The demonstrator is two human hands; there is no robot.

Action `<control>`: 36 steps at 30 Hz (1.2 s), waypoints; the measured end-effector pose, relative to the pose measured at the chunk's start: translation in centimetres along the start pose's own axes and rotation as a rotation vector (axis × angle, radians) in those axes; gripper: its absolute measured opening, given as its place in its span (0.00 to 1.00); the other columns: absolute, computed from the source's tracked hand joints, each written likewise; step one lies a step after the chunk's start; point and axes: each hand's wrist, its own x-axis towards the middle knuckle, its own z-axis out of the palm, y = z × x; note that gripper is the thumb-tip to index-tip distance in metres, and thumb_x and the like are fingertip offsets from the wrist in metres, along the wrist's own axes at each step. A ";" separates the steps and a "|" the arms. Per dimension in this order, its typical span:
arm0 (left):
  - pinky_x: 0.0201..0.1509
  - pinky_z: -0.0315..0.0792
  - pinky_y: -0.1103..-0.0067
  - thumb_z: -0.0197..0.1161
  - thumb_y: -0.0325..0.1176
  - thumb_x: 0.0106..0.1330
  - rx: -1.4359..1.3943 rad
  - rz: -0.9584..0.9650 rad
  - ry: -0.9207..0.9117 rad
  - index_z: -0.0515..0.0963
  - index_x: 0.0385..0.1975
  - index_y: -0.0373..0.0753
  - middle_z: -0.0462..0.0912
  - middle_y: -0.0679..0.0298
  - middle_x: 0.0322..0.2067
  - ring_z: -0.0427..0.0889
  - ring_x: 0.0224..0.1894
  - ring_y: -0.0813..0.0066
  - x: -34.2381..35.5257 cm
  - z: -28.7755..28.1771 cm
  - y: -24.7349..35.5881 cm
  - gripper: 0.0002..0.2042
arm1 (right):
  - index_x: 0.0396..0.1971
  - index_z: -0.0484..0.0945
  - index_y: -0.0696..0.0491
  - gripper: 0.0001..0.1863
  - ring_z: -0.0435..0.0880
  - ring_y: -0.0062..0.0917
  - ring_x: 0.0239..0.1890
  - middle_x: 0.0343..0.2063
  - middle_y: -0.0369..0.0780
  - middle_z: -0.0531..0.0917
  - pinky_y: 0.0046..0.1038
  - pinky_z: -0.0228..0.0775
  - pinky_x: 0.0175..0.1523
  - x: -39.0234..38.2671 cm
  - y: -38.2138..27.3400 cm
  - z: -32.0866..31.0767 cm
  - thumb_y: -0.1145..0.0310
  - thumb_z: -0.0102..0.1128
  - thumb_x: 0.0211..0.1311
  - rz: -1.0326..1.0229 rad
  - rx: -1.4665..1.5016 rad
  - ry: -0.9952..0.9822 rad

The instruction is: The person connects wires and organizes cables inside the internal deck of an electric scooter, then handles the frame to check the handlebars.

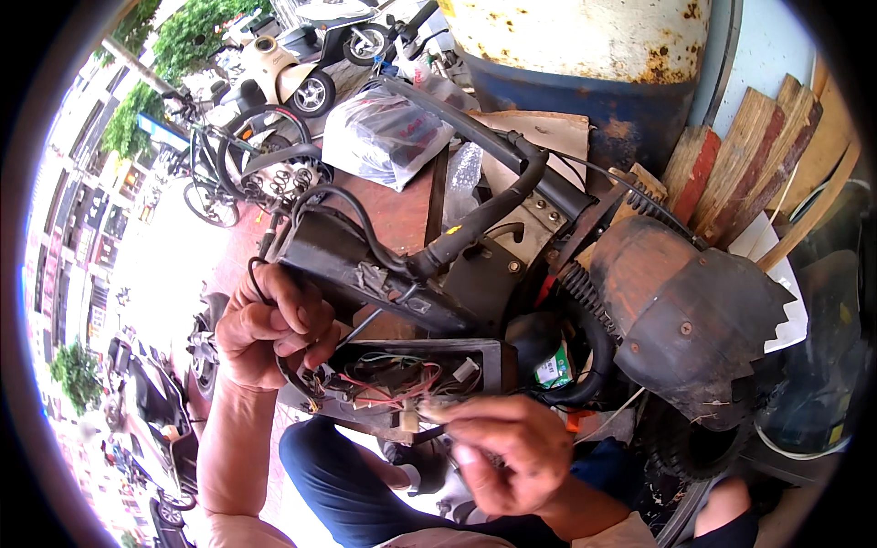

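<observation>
A dark metal frame, like that of a small electric vehicle [352, 256], stands in front of me. Below its tube lies an open black box [501, 365] full of thin red, green and white wires [416, 376]. My left hand [279, 329] is closed in a pinch at the box's left end, on a black cable [254, 274] that loops past its fingers. Closed too, my right hand [512, 452] is at the box's near edge, slightly blurred. By its fingertips is a pale plug connector [410, 421]; what they pinch is unclear.
A worn brown-black mudguard [690, 320] with a coil spring [589, 297] is at the right. Behind stand a rusty drum [575, 78], a filled plastic bag [384, 137] and wood planks [744, 155]. Parked scooters [151, 411] and a bicycle [215, 164] line the left.
</observation>
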 end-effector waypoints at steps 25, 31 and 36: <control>0.25 0.77 0.80 0.59 0.28 0.77 0.084 -0.049 0.106 0.82 0.57 0.27 0.82 0.61 0.23 0.76 0.18 0.78 0.3 0.2 -0.3 0.15 | 0.41 0.83 0.57 0.14 0.81 0.40 0.46 0.44 0.44 0.84 0.41 0.70 0.54 4.8 1.0 0.1 0.62 0.73 0.68 -0.087 -0.473 -0.025; 0.23 0.76 0.84 0.60 0.33 0.81 -0.004 -0.054 0.130 0.80 0.58 0.29 0.89 0.58 0.31 0.77 0.17 0.82 0.6 -0.8 0.2 0.15 | 0.42 0.82 0.60 0.10 0.82 0.37 0.44 0.42 0.46 0.82 0.33 0.74 0.51 5.0 1.8 1.2 0.68 0.70 0.71 0.053 -0.225 0.052; 0.27 0.81 0.81 0.55 0.33 0.83 -0.142 -0.060 0.153 0.77 0.59 0.28 0.90 0.51 0.38 0.83 0.21 0.77 1.1 -1.0 0.1 0.15 | 0.42 0.83 0.61 0.09 0.81 0.31 0.45 0.43 0.44 0.83 0.30 0.73 0.53 4.4 2.1 1.6 0.69 0.68 0.72 0.171 -0.006 0.119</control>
